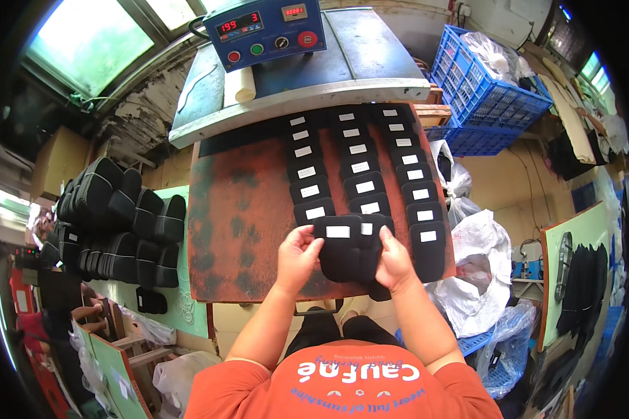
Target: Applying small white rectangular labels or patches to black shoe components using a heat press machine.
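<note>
Over the front edge of a reddish-brown board, my two hands hold black fabric pads with white labels. My left hand pinches the left side of the front black fabric pad, thumb and fingertips closed on its edge. At the right, my right hand grips a second labelled black pad that overlaps the first; my fingers are partly hidden behind it. Just beyond my hands, three columns of overlapping black pads run away across the board, each with a white label.
Behind the board stands a heat press with a blue control box. Stacked black pads cover a green table at left. To the right are blue crates, a white sack and a board with dark pieces.
</note>
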Demonstrator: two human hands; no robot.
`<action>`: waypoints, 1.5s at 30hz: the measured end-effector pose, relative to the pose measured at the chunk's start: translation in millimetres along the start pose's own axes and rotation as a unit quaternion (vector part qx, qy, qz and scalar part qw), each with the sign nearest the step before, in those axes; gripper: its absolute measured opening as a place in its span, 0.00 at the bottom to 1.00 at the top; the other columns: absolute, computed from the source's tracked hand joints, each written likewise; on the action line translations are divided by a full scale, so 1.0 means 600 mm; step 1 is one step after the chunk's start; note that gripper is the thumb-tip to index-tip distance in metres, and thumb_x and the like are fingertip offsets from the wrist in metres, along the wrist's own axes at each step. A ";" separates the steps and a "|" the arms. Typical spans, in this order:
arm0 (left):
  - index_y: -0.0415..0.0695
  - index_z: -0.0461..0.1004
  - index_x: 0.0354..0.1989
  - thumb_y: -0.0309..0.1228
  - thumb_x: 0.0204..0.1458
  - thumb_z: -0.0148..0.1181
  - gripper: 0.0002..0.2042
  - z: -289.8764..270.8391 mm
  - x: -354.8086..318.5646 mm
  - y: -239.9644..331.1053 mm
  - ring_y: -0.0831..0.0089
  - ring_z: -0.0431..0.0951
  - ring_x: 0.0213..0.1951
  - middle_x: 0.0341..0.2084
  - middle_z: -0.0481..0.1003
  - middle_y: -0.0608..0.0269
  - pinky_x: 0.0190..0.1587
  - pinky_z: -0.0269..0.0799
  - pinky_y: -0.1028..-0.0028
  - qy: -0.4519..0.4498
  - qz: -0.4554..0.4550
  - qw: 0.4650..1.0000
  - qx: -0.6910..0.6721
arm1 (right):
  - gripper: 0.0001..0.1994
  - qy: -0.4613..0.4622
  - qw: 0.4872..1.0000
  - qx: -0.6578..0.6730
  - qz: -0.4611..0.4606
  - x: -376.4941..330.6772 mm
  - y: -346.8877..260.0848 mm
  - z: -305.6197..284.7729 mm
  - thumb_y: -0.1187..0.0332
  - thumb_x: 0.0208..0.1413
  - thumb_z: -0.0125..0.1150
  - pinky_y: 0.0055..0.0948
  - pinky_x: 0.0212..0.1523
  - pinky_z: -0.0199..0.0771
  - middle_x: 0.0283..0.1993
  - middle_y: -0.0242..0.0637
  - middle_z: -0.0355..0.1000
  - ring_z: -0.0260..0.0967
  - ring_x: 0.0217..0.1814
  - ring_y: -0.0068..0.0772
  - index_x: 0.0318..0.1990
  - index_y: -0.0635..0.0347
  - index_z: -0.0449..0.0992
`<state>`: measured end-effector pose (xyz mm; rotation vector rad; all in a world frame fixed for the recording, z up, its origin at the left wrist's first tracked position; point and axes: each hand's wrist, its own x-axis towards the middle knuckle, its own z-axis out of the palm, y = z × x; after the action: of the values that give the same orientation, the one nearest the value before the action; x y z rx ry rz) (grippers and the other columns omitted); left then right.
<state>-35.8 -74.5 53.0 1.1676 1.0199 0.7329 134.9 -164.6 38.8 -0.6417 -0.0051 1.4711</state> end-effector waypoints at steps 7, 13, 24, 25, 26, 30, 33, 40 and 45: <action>0.34 0.65 0.46 0.24 0.49 0.59 0.16 -0.039 0.005 -0.056 0.84 0.69 0.22 0.29 0.71 0.64 0.22 0.66 0.84 0.112 0.040 0.981 0.154 | 0.18 0.000 0.998 -0.049 -0.032 -0.035 -0.029 0.006 0.61 0.64 0.34 0.37 0.53 0.68 0.52 0.41 0.66 0.67 0.52 0.36 0.55 0.62 0.62; 0.36 0.65 0.48 0.23 0.49 0.58 0.17 0.012 -0.054 -0.023 0.85 0.68 0.24 0.30 0.71 0.65 0.22 0.66 0.84 -0.004 0.028 0.998 0.053 | 0.19 -0.004 0.997 -0.081 0.019 -0.040 0.039 0.006 0.63 0.64 0.37 0.31 0.56 0.63 0.55 0.38 0.64 0.63 0.55 0.32 0.60 0.58 0.57; 0.36 0.68 0.45 0.24 0.48 0.58 0.15 -0.039 -0.051 -0.096 0.81 0.72 0.28 0.27 0.73 0.63 0.27 0.72 0.79 0.097 0.073 0.985 0.123 | 0.23 0.041 0.946 -0.321 -0.032 -0.073 0.038 0.044 0.63 0.60 0.48 0.28 0.50 0.61 0.57 0.41 0.60 0.61 0.54 0.31 0.61 0.58 0.56; 0.36 0.68 0.45 0.25 0.47 0.60 0.16 -0.047 -0.050 -0.103 0.80 0.71 0.28 0.27 0.72 0.63 0.31 0.71 0.79 0.118 0.142 0.964 0.190 | 0.22 0.036 0.945 -0.324 -0.038 -0.078 0.039 0.053 0.64 0.59 0.49 0.28 0.51 0.61 0.57 0.42 0.60 0.61 0.54 0.31 0.60 0.58 0.57; 0.37 0.69 0.44 0.25 0.45 0.61 0.16 -0.054 -0.054 -0.098 0.79 0.70 0.28 0.31 0.70 0.61 0.34 0.70 0.78 0.134 0.172 0.949 0.226 | 0.22 0.037 0.941 -0.333 -0.048 -0.083 0.037 0.054 0.66 0.59 0.48 0.28 0.51 0.61 0.57 0.41 0.60 0.61 0.54 0.31 0.60 0.58 0.58; 0.38 0.68 0.42 0.24 0.42 0.61 0.16 -0.177 -0.072 -0.051 0.72 0.70 0.29 0.36 0.66 0.55 0.33 0.69 0.73 0.288 0.235 0.904 0.211 | 0.19 0.019 0.933 -0.351 -0.075 -0.095 0.040 0.071 0.70 0.59 0.46 0.27 0.50 0.60 0.54 0.37 0.63 0.62 0.53 0.28 0.58 0.59 0.60; 0.36 0.66 0.39 0.27 0.41 0.61 0.17 -0.407 -0.089 -0.065 0.62 0.67 0.38 0.37 0.65 0.54 0.44 0.63 0.66 0.525 0.254 0.725 0.366 | 0.16 -0.011 0.932 -0.359 -0.056 -0.077 0.066 0.089 0.72 0.59 0.46 0.27 0.49 0.62 0.53 0.37 0.64 0.63 0.51 0.27 0.55 0.59 0.62; 0.28 0.70 0.39 0.31 0.37 0.69 0.23 -0.792 -0.179 -0.139 0.61 0.75 0.41 0.39 0.75 0.47 0.45 0.69 0.67 0.739 -0.197 0.635 0.105 | 0.13 -0.082 0.905 -0.418 0.014 -0.007 0.191 0.193 0.72 0.57 0.49 0.25 0.48 0.64 0.51 0.36 0.66 0.64 0.50 0.27 0.50 0.60 0.66; 0.33 0.71 0.44 0.22 0.32 0.70 0.25 -0.864 -0.195 -0.212 0.59 0.75 0.42 0.41 0.74 0.53 0.46 0.70 0.65 0.656 -0.029 0.740 -0.143 | 0.12 -0.133 0.889 -0.432 0.072 0.039 0.295 0.276 0.73 0.55 0.51 0.25 0.49 0.63 0.47 0.33 0.68 0.64 0.48 0.24 0.47 0.62 0.68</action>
<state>-563.4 -12.7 -73.6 0.1678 1.9681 1.6752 -87.4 -83.5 96.9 -1.1597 -0.8894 1.6673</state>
